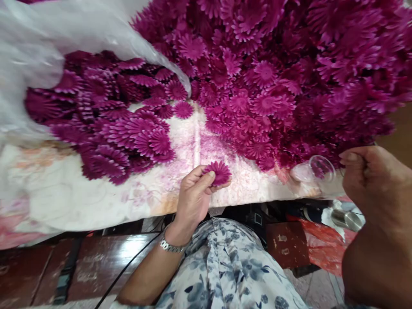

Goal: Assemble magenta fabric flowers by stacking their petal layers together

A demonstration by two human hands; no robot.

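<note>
The head camera looks forward and down over a patterned garment (238,266); the covered table (64,201) lies close.

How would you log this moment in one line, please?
left hand: holds magenta flower | right hand: curled, contents unclear | clear cup: tipped over, beside right hand | flower pile: beyond cup

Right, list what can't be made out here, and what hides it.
All in the head view:
Whether the right hand grips anything: its own curl hides the palm side.
Part of the left hand: the held flower covers it.
The plastic bag's full extent: cut off by the left and top edges.
The flower pile's far end: cut off by the top edge.
</note>
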